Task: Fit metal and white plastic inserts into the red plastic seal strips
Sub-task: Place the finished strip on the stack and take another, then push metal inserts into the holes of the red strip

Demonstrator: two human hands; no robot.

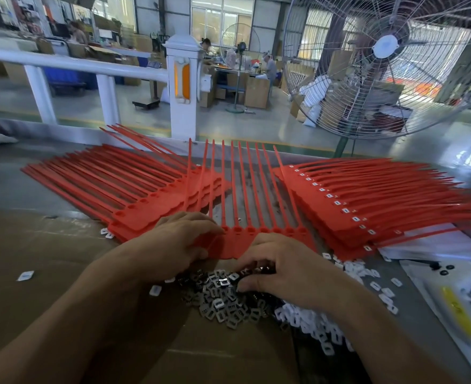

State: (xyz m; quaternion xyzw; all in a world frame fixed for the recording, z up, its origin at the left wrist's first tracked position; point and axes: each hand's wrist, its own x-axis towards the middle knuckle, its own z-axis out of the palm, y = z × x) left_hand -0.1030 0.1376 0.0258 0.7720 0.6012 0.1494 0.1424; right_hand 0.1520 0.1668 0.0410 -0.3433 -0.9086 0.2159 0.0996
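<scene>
Single head-worn wide-angle camera, looking forward and down from close above the workbench (48,195). Both forearms are reaching in from the bottom edge; the upper half is taking in the white railing (70,65), standing fan (381,65), factory floor beyond.

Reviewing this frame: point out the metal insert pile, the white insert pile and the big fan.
metal insert pile (223,300), head view, middle of the grey heap.
white insert pile (314,325), head view, centre of the heap by the right forearm.
big fan (385,47), head view, white hub cap.
</scene>
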